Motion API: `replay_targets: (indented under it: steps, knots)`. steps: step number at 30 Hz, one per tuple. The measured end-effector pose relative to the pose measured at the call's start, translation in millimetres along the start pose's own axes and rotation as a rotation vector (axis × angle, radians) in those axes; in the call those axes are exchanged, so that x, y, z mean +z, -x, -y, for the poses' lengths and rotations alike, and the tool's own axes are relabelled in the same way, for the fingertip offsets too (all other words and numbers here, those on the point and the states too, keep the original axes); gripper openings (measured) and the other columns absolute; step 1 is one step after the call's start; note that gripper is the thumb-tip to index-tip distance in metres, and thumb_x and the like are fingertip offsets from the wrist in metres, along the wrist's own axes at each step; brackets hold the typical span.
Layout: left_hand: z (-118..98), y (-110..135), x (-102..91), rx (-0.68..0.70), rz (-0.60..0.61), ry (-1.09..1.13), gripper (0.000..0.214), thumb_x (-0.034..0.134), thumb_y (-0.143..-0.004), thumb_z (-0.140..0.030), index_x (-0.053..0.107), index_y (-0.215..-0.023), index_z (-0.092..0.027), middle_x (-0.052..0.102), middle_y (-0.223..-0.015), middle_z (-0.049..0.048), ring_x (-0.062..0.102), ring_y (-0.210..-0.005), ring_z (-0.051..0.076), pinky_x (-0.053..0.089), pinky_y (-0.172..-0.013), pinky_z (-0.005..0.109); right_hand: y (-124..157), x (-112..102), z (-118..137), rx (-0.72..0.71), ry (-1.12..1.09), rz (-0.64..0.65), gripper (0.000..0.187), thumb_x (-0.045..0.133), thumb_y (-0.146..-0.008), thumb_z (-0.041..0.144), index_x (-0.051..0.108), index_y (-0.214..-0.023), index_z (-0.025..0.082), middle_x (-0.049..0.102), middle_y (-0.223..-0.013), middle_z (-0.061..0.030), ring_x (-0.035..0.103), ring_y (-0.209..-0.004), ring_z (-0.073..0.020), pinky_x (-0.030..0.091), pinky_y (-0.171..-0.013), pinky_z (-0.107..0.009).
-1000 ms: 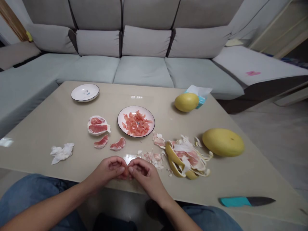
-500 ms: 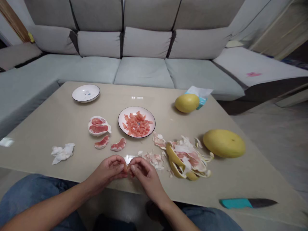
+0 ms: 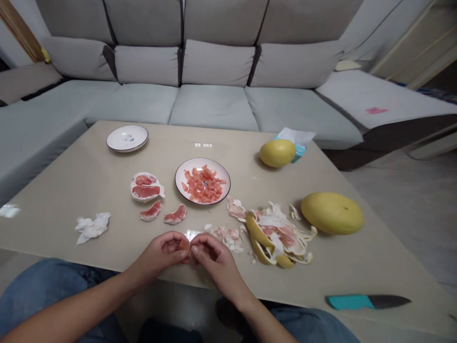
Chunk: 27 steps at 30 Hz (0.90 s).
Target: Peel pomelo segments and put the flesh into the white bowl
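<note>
At the table's near edge my left hand [image 3: 167, 250] and my right hand [image 3: 211, 255] meet, fingertips pinched together. A small piece of pomelo flesh [image 3: 184, 244] shows between the left fingers. The right fingers press against the same spot; most of the piece is hidden. Just beyond are two loose pomelo segments [image 3: 175, 215] and a partly peeled chunk of pomelo [image 3: 145, 187]. A white plate [image 3: 180, 188] with a dark rim holds pink pomelo pieces [image 3: 204, 185]. Scraps of membrane [image 3: 228, 237] lie beside my right hand.
A heap of pomelo peel [image 3: 259, 238] lies right of my hands. Two whole yellow pomelos [image 3: 332, 213] sit farther right, one by a tissue pack [image 3: 300, 151]. A knife [image 3: 352, 301] with a teal handle rests near the right edge. Crumpled tissue [image 3: 93, 227] and another plate [image 3: 117, 140] are left.
My fingertips have shifted slightly, and the left thumb has moved a little, showing more of the pomelo piece. Everything on the table stays in place.
</note>
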<state>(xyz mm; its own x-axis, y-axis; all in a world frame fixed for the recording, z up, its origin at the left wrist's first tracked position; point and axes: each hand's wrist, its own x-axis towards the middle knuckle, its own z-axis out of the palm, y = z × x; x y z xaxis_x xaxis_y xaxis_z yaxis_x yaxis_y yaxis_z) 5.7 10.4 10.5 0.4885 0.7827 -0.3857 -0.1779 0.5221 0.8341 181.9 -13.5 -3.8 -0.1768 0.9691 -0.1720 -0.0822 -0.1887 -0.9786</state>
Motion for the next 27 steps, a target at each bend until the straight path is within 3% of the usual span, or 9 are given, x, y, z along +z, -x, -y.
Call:
replay_targets:
  steps: [6,16,22,27]
  knots:
    - [-1.7,1.9,1.0,0.019,0.023,0.045,0.017,0.073,-0.079,-0.025,0.062,-0.085,-0.014,0.06,-0.079,-0.0002,0.06,-0.078,0.013,0.046,-0.074,0.025,-1.0,-1.5,-5.6,0.018,-0.223,0.046,0.025,0.067,-0.084,0.042,0.062,-0.091,0.02,0.066,-0.075,-0.0008,0.06,-0.069,-0.0139,0.048,-0.069,-0.028]
    - [-3.6,2.7,-3.4,-0.05,0.0,0.114,0.014,0.073,-0.079,-0.022,0.063,-0.086,-0.015,0.058,-0.082,-0.0003,0.057,-0.079,0.011,0.047,-0.079,0.024,-5.6,-7.3,-5.6,0.047,-0.419,-0.01,0.022,0.072,-0.081,0.039,0.067,-0.093,0.021,0.067,-0.08,-0.0012,0.06,-0.076,-0.0136,0.049,-0.075,-0.028]
    - [-5.1,2.8,-5.0,-0.107,-0.027,0.138,0.014,0.074,-0.078,-0.02,0.064,-0.088,-0.015,0.059,-0.086,0.0012,0.059,-0.082,0.011,0.049,-0.084,0.026,-6.9,-11.2,-7.6,0.094,-0.441,-0.032,0.028,0.076,-0.077,0.039,0.07,-0.098,0.021,0.07,-0.086,-0.0026,0.064,-0.079,-0.0148,0.051,-0.081,-0.031]
    - [-4.2,0.3,-9.5,-0.11,-0.039,0.133,0.015,0.073,-0.08,-0.021,0.065,-0.092,-0.016,0.06,-0.087,0.0016,0.061,-0.084,0.012,0.05,-0.088,0.028,-21.6,-26.5,1.7,0.011,-0.19,-0.145,0.032,0.073,-0.076,0.044,0.069,-0.098,0.02,0.073,-0.088,-0.006,0.067,-0.081,-0.0198,0.052,-0.082,-0.036]
